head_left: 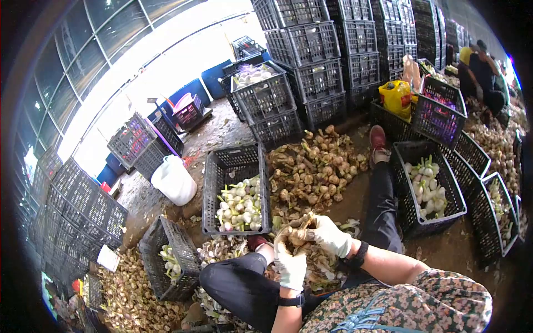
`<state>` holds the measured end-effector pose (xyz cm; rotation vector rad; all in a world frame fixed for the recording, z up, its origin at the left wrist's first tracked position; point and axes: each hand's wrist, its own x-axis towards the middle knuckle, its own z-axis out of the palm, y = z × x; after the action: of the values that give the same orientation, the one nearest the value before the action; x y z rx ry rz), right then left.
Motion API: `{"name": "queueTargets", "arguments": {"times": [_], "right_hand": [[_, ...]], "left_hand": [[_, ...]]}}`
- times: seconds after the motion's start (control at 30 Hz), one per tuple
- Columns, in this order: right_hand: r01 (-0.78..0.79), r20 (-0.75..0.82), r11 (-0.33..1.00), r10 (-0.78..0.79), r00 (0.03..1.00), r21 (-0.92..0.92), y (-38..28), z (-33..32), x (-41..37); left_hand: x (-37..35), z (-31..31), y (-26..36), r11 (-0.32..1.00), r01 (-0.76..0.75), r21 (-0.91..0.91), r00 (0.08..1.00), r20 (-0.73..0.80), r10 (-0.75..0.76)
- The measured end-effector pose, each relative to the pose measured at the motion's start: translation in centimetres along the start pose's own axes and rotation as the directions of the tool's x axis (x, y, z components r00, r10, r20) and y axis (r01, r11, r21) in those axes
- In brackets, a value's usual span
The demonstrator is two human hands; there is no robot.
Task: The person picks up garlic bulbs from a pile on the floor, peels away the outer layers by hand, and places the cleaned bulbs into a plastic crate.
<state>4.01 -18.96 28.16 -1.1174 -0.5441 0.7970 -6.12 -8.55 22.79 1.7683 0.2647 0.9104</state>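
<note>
Between my two gloved hands is a garlic bulb [298,235] in brown, dirty outer skin. My left hand [290,263], in a white glove, is closed around its lower left side. From the right, the fingers of my right hand [332,236] are closed on the bulb and its dry skin. The fingers partly hide the bulb. Just beyond my hands lies a heap of unpeeled garlic [313,169]. A black crate [209,191] to the left of that heap holds peeled white garlic bulbs [241,206]. Loose garlic skins [322,266] lie beneath my hands.
Stacked black crates [311,72] rise behind the heap. A white bucket [174,180] stands left. To the right is another crate [438,221] of peeled garlic, with a yellow bag [396,100] farther back. A smaller crate [186,250] tilts at left. Other people [484,72] crouch at far right.
</note>
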Motion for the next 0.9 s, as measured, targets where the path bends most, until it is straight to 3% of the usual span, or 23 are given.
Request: {"name": "queueTargets", "arguments": {"times": [0.07,0.13,0.3,0.33,0.43,0.53,0.63,0.7,0.77,0.9], "right_hand": [[-0.019,-0.005,0.994,0.019,1.000,-0.108,0.6,-0.2,0.6],[0.016,0.030,0.996,-0.014,0.999,-0.083,1.2,-0.6,0.7],[-0.026,0.040,0.999,0.027,0.999,-0.024,0.4,0.2,0.3],[-0.037,-0.016,0.995,0.036,0.999,-0.094,0.8,0.0,0.5],[-0.011,0.041,1.000,0.010,0.999,0.023,2.7,-1.2,1.1],[-0.039,0.057,0.999,0.038,0.998,0.016,-0.1,-0.1,0.2],[-0.068,0.022,0.998,0.068,0.997,-0.012,1.3,-0.5,0.7],[-0.006,0.010,0.998,0.007,1.000,-0.066,2.1,-0.8,1.0],[-0.071,0.042,0.991,0.067,0.997,0.114,2.0,-1.0,0.6],[-0.025,0.030,0.999,0.027,0.999,-0.046,0.7,-0.5,-0.1]], "left_hand": [[-0.1,-0.3,-0.5,0.996,0.076,-0.049,0.997,-0.009,-0.076],[0.1,-0.5,-0.5,0.974,0.162,-0.161,0.986,-0.018,-0.167],[0.0,-0.6,-0.4,0.998,0.025,0.053,1.000,0.005,-0.025],[0.1,-0.6,-0.2,0.992,-0.016,0.126,1.000,-0.003,0.017],[0.0,-0.9,-2.0,0.998,0.056,0.042,0.998,0.006,-0.056],[0.1,-1.0,-1.8,0.992,-0.018,0.127,1.000,0.028,0.015],[0.2,-0.8,-1.8,0.989,-0.014,0.150,0.999,0.033,0.010],[0.3,-1.0,-1.5,0.993,0.015,0.120,0.999,0.028,-0.018],[0.2,-1.2,-1.6,0.990,0.022,0.136,0.998,0.055,-0.029],[0.0,-0.6,-1.6,0.989,-0.021,0.149,0.999,0.052,0.014]]}}
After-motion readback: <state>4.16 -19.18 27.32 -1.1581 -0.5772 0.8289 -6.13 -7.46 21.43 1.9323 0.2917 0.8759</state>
